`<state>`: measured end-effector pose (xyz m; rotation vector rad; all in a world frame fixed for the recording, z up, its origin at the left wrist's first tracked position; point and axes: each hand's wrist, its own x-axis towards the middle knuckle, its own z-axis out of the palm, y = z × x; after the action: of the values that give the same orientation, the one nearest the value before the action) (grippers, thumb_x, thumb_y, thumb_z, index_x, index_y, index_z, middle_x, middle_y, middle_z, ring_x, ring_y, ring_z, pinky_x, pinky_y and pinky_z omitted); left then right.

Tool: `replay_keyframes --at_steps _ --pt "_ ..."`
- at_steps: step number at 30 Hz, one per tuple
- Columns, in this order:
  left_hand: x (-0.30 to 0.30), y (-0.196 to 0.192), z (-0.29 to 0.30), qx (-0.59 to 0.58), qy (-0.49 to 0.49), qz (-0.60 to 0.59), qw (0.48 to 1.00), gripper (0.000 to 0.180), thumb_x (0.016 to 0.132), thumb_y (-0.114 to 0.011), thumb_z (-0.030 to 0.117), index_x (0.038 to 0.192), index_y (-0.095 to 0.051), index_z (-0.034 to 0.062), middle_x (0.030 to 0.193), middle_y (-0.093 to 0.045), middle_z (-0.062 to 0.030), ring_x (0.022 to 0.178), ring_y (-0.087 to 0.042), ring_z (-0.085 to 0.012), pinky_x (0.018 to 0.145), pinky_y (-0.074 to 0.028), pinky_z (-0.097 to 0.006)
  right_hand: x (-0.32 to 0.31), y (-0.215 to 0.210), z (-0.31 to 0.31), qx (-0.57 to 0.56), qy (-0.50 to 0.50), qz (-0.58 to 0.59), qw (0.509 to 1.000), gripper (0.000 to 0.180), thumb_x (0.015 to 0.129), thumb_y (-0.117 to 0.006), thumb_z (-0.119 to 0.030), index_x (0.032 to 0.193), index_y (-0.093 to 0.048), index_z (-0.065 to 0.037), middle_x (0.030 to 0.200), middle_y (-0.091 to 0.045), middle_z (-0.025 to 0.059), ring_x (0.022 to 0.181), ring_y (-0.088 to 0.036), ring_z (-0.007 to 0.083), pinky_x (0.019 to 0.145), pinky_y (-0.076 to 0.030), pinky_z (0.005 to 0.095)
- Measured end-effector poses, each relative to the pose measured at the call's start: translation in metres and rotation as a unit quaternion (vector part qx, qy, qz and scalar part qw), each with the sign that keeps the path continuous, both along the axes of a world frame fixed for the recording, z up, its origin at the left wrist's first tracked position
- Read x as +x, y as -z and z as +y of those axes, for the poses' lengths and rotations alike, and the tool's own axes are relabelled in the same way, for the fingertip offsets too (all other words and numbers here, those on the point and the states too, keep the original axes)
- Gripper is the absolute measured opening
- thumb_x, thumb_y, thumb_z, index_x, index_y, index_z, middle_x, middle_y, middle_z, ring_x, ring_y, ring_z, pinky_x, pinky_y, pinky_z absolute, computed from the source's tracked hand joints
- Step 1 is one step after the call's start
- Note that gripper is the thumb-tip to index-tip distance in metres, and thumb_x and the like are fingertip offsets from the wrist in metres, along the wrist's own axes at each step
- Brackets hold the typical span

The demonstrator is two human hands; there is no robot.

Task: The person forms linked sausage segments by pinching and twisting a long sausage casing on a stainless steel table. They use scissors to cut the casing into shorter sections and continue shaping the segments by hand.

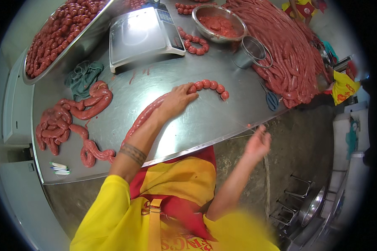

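The sausage strand (pixel 144 116) lies on the steel tabletop (pixel 132 80), its plain length running along our left forearm toward the near edge. Taking our left hand as the clock's centre, we see our right hand (pixel 259 145) at four o'clock, just past the edge, fingers half curled and blurred; we cannot tell whether it pinches the thin pale line near its fingertips. At eight o'clock, by the near-left corner, sit a few slim markers (pixel 60 168), with a heap of filled casing (pixel 56 123) beyond them toward nine.

Our left hand (pixel 181 99) is palm down over the strand, fingers together and slightly bent, right where the plain part meets a curve of round links (pixel 213 85) at two to three o'clock; how firmly it grips is hidden from us. We find scissors (pixel 272 101) at three and a crumpled green cloth (pixel 84 77) between nine and ten.

Farther off, we have a metal cup (pixel 244 58) at two, a loop of links (pixel 196 49) past twelve, a scale (pixel 140 35) at eleven, a bowl of red ground meat (pixel 201 30) at one, a mound of long strands (pixel 280 54) at two, and a tub brimming with links (pixel 86 42) at ten.
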<state>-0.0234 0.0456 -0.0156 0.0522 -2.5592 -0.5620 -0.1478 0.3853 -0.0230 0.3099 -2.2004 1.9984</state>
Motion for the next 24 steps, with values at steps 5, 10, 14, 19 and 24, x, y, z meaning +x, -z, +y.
replay_keyframes --at_steps 5,10,14,19,24 --pt "-0.005 -0.009 -0.023 0.01 0.021 -0.127 0.992 0.01 0.096 -0.06 0.014 0.103 -0.067 0.0126 0.102 -0.059 -0.0189 0.098 -0.059 -0.0381 0.085 -0.049 -0.048 -0.015 -0.033 0.193 0.504 -0.127 0.058 0.852 0.049 0.102 -0.069 -0.013 0.149 -0.059 -0.012 0.129 -0.071 0.0131 0.123 -0.066 0.0266 0.13 -0.021 0.0526" --pt "0.009 -0.022 -0.023 -0.042 0.009 -0.181 0.982 0.018 0.098 -0.059 0.015 0.11 -0.071 0.0185 0.106 -0.06 -0.0101 0.106 -0.061 -0.0292 0.091 -0.049 -0.043 0.042 -0.056 0.376 0.392 -0.213 -0.268 0.854 0.026 0.105 -0.067 -0.02 0.128 -0.073 -0.009 0.111 -0.076 0.008 0.104 -0.071 0.024 0.106 -0.048 0.0431" --pt "0.01 -0.015 -0.018 -0.084 -0.001 -0.16 0.983 0.017 0.1 -0.058 0.016 0.114 -0.068 0.0196 0.11 -0.06 -0.0088 0.11 -0.059 -0.0266 0.094 -0.048 -0.041 0.083 -0.031 0.433 -0.044 -0.295 -0.548 0.781 0.027 0.103 -0.067 -0.013 0.13 -0.071 -0.013 0.12 -0.074 0.0084 0.106 -0.07 0.025 0.093 -0.053 0.0389" --pt "0.018 -0.01 -0.025 -0.056 0.032 -0.136 0.989 0.033 0.095 -0.065 0.017 0.128 -0.062 0.0193 0.12 -0.061 -0.0108 0.116 -0.058 -0.0318 0.099 -0.045 -0.045 0.011 -0.004 0.349 -0.45 -0.004 -0.228 0.864 0.083 0.093 -0.056 0.015 0.164 -0.042 -0.025 0.172 -0.033 0.0171 0.133 -0.055 0.0305 0.087 -0.057 0.0376" --pt "0.042 -0.006 -0.027 0.187 -0.056 -0.089 0.977 0.068 0.09 -0.075 0.01 0.153 -0.046 0.0118 0.122 -0.07 -0.0163 0.113 -0.065 -0.0369 0.1 -0.052 -0.047 -0.177 -0.041 0.091 0.023 -0.093 -0.339 0.936 0.074 0.09 -0.076 -0.017 0.159 -0.048 -0.011 0.1 -0.061 0.0028 0.063 -0.049 0.0058 0.049 -0.037 0.0236"
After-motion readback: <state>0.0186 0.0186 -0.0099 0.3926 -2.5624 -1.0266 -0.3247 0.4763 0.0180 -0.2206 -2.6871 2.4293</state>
